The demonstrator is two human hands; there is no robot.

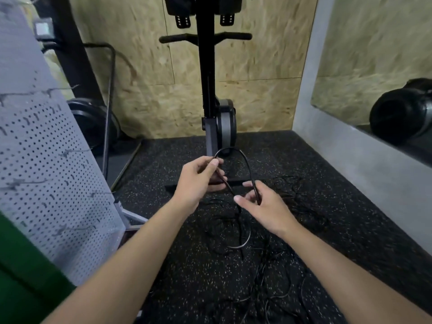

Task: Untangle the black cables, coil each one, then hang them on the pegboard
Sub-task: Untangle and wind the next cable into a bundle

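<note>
Black cable (248, 167) arches between the hands; left hand (198, 181) pinches one side, right hand (264, 206) pinches the other.

No text, label, brand, number or sign can be read here. The small pale panel (41, 28) just beyond the upper edge of the pegboard (46, 160) is too blurred to show any writing. The black upright machine (205, 66) to the right of the pegboard bears no legible marking on the parts in view.
</note>
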